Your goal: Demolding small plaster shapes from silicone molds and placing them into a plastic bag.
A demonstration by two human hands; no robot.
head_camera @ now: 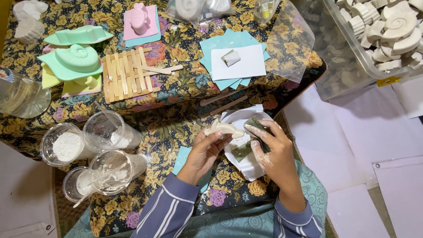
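My left hand (203, 152) grips a small white plaster cast (224, 128), long and curved, held by its lower edge above the floral cloth. My right hand (273, 152), dusted white, pinches a folded piece of dark green sandpaper (252, 137) just right of the cast. Below both hands lies a white paper sheet (245, 164) with white dust on it. Striped blue sleeves cover both forearms.
Several clear cups (105, 154) with white powder and plaster stand at the left. A wooden stick rack (125, 75), green shell moulds (75, 59), a pink mould (140, 20) and blue-white papers (235, 61) lie farther back. A clear bin of white casts (383, 35) stands at the right.
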